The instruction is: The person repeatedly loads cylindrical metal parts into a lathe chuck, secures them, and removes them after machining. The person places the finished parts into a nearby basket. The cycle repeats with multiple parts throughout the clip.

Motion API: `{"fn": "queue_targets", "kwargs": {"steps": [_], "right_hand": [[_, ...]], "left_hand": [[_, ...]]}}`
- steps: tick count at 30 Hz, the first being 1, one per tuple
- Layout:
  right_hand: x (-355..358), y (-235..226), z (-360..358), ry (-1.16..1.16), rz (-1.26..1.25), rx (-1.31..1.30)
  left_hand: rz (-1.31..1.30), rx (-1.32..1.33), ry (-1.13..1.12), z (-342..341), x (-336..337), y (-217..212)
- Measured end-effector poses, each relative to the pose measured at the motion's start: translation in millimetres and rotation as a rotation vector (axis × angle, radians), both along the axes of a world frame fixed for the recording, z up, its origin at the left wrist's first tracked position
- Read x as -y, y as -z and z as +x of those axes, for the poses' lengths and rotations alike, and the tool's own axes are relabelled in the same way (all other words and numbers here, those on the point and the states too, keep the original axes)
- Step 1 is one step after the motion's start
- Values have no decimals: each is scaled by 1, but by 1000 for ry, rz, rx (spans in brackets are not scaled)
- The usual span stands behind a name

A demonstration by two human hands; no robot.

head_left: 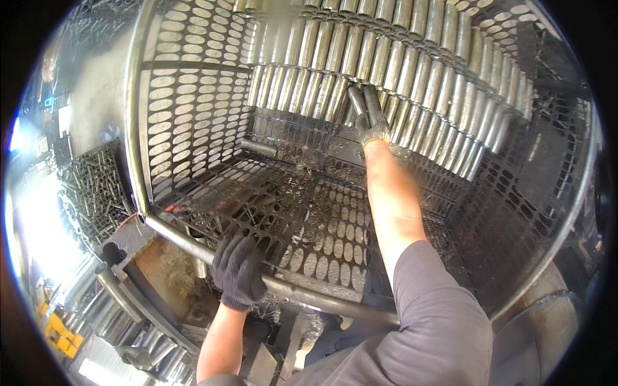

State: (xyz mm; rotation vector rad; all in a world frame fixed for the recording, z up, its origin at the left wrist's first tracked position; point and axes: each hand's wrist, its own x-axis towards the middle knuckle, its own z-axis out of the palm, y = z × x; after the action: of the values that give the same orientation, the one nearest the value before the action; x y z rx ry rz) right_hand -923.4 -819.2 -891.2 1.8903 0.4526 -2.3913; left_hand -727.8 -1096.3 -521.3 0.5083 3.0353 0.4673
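Observation:
My right arm reaches into a metal basket. Its gloved hand [376, 131] is closed at the lower ends of two dark metal tubes [364, 103], tilted against the stack; its fingers are mostly hidden. Behind them, short shiny metal tubes [341, 48] stand side by side in stacked rows along the far wall. In a dark knit glove, my left hand [239, 270] wraps over the front rail [309, 294] of the basket.
Perforated side panels [193, 96] enclose the basket, and metal shavings lie on its slotted floor [328, 251]. One loose tube [259, 148] lies near the left wall. Outside on the left are a heap of thin metal pieces [96, 186] and more tubes [138, 341].

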Motion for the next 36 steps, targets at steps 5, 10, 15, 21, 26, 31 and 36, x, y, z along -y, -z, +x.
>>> {"fn": "queue_targets", "kwargs": {"steps": [5, 10, 15, 21, 26, 31, 36], "right_hand": [[-73, -135, 30, -1740, 1430, 56], [-90, -288, 144, -1294, 1835, -728], [-45, -433, 294, -1157, 2009, -1389], [39, -554, 494, -1656, 1263, -2444], [117, -617, 639, -1997, 1036, -1836], [234, -649, 757, -2588, 156, -1438], [305, -655, 846, -2499, 415, -2020]], "left_hand": [[74, -43, -2, 14, 11, 3], [-204, -65, -115, 25, -9, -19], [1054, 626, -675, 127, -90, -83], [2305, 411, -641, 400, -31, -183], [1859, 111, -938, 616, 37, -247], [1446, 39, -1176, 752, 44, -295], [948, -405, -1533, 866, 44, -322]]}}
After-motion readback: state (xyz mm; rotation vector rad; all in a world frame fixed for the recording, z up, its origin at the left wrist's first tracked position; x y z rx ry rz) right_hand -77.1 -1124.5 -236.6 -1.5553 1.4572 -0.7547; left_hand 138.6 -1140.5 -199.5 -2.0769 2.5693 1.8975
